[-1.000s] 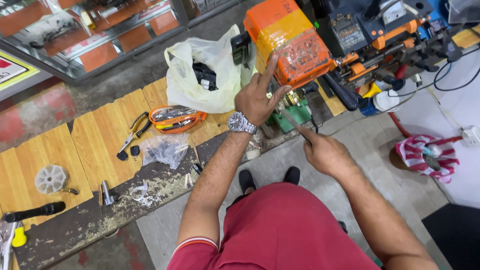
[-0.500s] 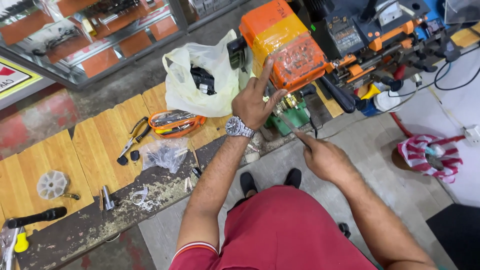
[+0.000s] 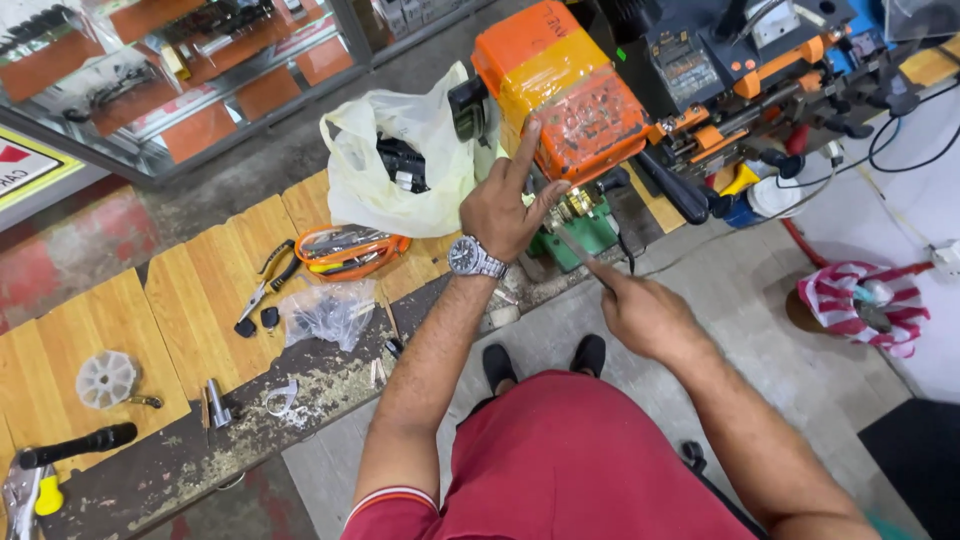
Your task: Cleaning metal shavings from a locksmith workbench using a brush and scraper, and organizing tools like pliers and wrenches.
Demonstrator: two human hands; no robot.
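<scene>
My left hand [image 3: 503,207], with a wristwatch, is raised against the orange-covered machine [image 3: 565,95]. Its index finger lies on the orange cover and its thumb reaches toward a brass part above the green vise [image 3: 588,228]. The hand holds nothing that I can see. My right hand [image 3: 645,315] is lower and to the right, closed on a thin metal tool [image 3: 578,255]. The tool's tip points up-left at the green vise, just below my left thumb.
On the wooden bench lie a white plastic bag [image 3: 385,175], an orange tray of tools [image 3: 350,250], pliers [image 3: 262,290], a clear bag [image 3: 325,315], a white spool [image 3: 105,378] and a black handle [image 3: 70,445]. A striped cloth [image 3: 865,300] lies at right, and a glass cabinet [image 3: 200,60] stands behind.
My left hand has stayed at the orange machine, its fingers shifting slightly. My right hand has dropped a little with the thin tool still aimed at the vise.
</scene>
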